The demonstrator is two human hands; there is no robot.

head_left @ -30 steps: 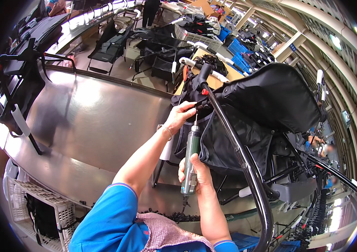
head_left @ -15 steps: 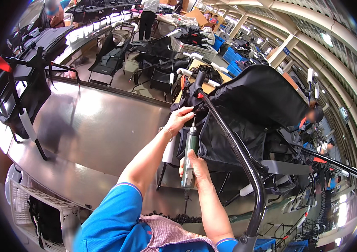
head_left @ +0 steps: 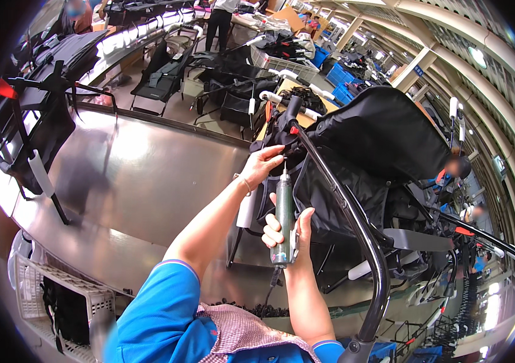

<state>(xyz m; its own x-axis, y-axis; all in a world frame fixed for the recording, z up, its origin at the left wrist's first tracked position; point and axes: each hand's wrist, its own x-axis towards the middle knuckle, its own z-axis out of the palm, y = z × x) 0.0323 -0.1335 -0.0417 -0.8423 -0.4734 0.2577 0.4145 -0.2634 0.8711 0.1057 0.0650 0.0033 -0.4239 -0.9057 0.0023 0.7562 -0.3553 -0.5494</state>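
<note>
One green electric screwdriver [head_left: 283,212] stood nearly upright in the right hand [head_left: 302,243], its bit pointing away from the person and its cord [head_left: 273,285] trailing from the near end. That hand's grip was closed around the tool's body, with the fingers wrapped over its left side and the thumb raised along the right. The left hand [head_left: 262,164] reached in beside the tip of the bit, thumb and fingers drawn close together against a dark part of the folding frame [head_left: 349,213]; whether its grip pinched a small piece could not be told. A bracelet [head_left: 247,185] circled the left wrist.

The frame, made of glossy black tubes with a red piece near an upper joint, stood at the right of a shiny metal desk [head_left: 148,181]. Black fabric [head_left: 381,136] hung on it, one broad panel raised behind the long curved tube. Just below the left hand was a white sleeve [head_left: 246,210] on a tube. Another dark frame [head_left: 36,166] stood at the far left of the desk. Near the lower left was a white plastic crate [head_left: 99,310] with black material inside.
</note>
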